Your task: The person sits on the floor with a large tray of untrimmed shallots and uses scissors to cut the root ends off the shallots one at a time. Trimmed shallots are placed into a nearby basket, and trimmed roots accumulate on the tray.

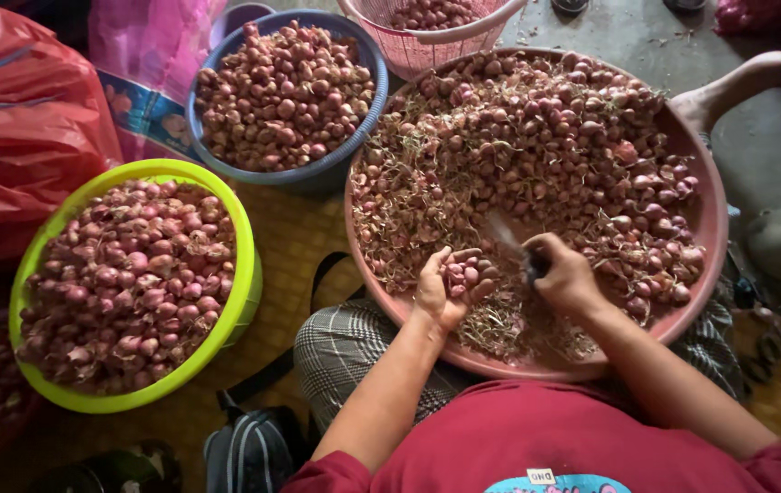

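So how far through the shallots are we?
Done: green tub and blue tub are heaped with trimmed shallots. In hand: left hand cups several bulbs, right hand holds a knife. Left: the pink tray carries many untrimmed shallots among cuttings.

Occlusions / cut-offs, head view

Knife blade (504,232) motion-blurred, handle buried in right hand (562,277). Pink basket (427,32) cropped by top edge. Red sack (16,119) cropped at left. Another person's foot (744,80) runs off right. Big tray's near rim (536,370) partly behind forearms.
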### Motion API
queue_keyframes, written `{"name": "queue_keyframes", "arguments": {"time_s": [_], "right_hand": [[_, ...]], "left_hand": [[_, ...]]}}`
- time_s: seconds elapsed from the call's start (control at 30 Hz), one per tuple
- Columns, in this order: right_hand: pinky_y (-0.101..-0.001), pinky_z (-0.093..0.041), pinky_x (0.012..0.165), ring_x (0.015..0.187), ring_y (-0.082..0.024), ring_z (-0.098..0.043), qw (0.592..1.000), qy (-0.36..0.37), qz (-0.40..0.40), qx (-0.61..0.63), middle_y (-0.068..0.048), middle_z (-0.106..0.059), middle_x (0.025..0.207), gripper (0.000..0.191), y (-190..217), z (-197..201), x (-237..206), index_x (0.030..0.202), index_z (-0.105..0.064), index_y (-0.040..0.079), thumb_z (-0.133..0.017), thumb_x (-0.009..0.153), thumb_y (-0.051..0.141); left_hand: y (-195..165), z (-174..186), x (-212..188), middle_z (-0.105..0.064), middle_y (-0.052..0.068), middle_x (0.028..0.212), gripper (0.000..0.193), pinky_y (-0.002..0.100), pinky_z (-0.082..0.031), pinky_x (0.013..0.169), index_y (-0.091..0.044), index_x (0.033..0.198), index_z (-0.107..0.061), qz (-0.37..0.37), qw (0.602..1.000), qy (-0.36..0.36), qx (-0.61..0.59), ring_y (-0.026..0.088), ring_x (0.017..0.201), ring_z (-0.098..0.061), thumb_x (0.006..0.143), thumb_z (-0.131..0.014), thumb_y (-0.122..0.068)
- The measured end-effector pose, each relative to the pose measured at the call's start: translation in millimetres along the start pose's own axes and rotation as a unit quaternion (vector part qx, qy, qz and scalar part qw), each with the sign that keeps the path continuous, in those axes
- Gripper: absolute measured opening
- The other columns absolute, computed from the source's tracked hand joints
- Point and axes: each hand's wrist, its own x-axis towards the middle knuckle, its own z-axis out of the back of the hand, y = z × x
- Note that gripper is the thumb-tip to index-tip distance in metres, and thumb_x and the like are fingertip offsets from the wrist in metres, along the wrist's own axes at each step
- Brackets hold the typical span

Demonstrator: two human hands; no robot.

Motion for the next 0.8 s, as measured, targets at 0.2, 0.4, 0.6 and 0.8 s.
{"name": "queue_keyframes", "arguments": {"time_s": [0.2,0.4,0.6,0.8], "right_hand": [[-0.0338,-0.062,0.087,0.1,-0.018,-0.072,0.931,0.121,0.077,0.336,-0.011,-0.073,0.111,0.057,23.5,-1.6,-1.1,0.129,-0.055,0.002,-0.083,0.079,0.005],[-0.031,-0.06,0.083,0.097,-0.015,-0.071,0.958,0.047,0.067,0.275,-0.01,-0.073,0.109,0.055,18.8,4.0,7.1,0.129,-0.055,0.004,-0.081,0.081,0.011],[-0.0324,-0.056,0.062,0.076,-0.017,-0.068,0.931,0.019,-0.087,0.354,-0.013,-0.073,0.103,0.059,-12.0,16.8,2.5,0.127,-0.055,0.003,-0.083,0.077,0.014],[-0.0276,-0.056,0.067,0.079,-0.013,-0.067,0.953,-0.014,0.004,0.301,-0.008,-0.071,0.092,0.05,-22.0,17.0,0.6,0.124,-0.059,0.0,-0.081,0.081,0.01]], "left_hand": [[17.5,34.2,36.6,-0.069,0.012,0.087,0.051,0.052,-0.065,0.083,0.008,0.116,-0.064,-0.009,0.991,0.12,-0.061,0.021,0.069,-0.066,0.11,-0.042,-0.038],[21.9,30.7,37.5,-0.071,0.014,0.091,0.044,0.046,-0.064,0.078,0.002,0.106,-0.067,-0.018,0.998,-0.013,-0.06,0.026,0.079,-0.071,0.105,-0.044,-0.035],[0.8,-21.4,42.9,-0.074,0.018,0.091,0.042,0.043,-0.063,0.073,-0.002,0.101,-0.069,-0.026,0.993,0.003,-0.118,0.03,0.084,-0.073,0.104,-0.048,-0.038],[-8.9,3.1,53.9,-0.075,0.013,0.081,0.041,0.027,-0.057,0.054,-0.005,0.085,-0.073,-0.011,0.988,0.026,-0.153,0.028,0.077,-0.072,0.103,-0.056,-0.037]]}}
